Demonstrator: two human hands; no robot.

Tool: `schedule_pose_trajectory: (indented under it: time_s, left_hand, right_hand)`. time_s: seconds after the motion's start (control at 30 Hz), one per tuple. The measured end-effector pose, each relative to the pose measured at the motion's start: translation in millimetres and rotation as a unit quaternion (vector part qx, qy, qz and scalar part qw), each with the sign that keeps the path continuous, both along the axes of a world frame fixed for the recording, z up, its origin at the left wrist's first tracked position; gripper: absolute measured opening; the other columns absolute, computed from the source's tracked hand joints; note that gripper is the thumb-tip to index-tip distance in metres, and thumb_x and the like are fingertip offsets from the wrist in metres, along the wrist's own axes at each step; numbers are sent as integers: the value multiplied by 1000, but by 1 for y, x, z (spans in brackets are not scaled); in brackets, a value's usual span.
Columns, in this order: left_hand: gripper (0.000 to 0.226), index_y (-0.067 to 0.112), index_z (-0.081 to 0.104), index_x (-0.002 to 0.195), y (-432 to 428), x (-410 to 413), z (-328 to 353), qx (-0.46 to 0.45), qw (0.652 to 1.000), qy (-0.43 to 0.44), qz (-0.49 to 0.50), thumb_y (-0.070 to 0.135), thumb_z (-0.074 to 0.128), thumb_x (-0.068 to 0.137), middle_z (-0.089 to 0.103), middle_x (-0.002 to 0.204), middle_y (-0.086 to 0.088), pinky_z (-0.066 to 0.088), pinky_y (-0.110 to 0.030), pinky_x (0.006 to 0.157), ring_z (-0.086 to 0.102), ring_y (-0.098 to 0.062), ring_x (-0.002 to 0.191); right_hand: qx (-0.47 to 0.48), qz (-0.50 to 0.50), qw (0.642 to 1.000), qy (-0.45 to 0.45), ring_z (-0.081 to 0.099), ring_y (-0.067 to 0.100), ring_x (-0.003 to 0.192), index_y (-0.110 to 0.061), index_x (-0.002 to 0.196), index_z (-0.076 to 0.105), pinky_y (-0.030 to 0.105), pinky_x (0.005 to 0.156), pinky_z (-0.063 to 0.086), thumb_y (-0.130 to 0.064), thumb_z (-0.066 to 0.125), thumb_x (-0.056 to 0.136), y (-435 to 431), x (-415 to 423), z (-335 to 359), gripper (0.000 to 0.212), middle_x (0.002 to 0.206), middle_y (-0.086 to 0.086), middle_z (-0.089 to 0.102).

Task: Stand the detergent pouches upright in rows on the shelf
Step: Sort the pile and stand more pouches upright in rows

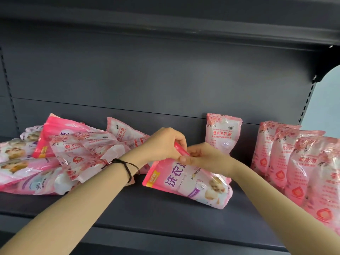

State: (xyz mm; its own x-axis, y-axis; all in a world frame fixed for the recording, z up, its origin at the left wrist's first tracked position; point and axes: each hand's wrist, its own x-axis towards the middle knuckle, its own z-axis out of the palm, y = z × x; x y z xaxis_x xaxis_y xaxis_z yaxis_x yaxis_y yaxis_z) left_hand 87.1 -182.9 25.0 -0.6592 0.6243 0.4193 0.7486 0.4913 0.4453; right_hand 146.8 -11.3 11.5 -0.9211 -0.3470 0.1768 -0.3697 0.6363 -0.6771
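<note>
A pink detergent pouch with purple lettering stands tilted at the middle of the dark shelf. My left hand pinches its top edge, and my right hand grips the same edge from the right. One pale pink pouch stands upright against the back panel behind my hands. A row of several upright pouches fills the shelf's right side. A loose heap of pouches lies flat on the left.
The back panel is dark grey, with slotted uprights at both sides. An upper shelf overhangs the space. Bare shelf surface shows in front of the held pouch and between it and the right-hand row.
</note>
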Motion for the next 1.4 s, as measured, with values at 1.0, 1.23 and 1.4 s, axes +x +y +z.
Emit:
schedule_pose_trajectory:
  time_s: [1.0, 1.23, 1.4]
  left_hand:
    - [21, 30, 64, 112, 75, 32, -103, 428, 803, -415, -5, 35, 56, 93, 70, 111, 8, 48, -40, 99, 63, -11, 108]
    - [14, 28, 67, 103, 114, 13, -101, 530, 732, -427, 28, 30, 57, 94, 74, 100, 3, 56, -37, 81, 70, -18, 94]
    - [13, 28, 69, 98, 151, -16, -82, 532, 731, -425, 46, 33, 58, 94, 74, 100, 0, 56, -41, 84, 70, -21, 93]
  right_hand:
    - [-471, -277, 830, 111, 66, 10, 84, -14, 94, 64, 20, 67, 51, -30, 41, 102, 58, 14, -67, 29, 89, -3, 70]
    - [-549, -223, 803, 61, 68, 23, 93, -8, 96, 65, 37, 83, 56, -23, 45, 101, 64, 7, -69, 26, 98, 9, 71]
    - [-571, -245, 780, 76, 61, 24, 88, -11, 82, 62, 44, 88, 51, -21, 46, 100, 88, -25, -54, 26, 87, 8, 65]
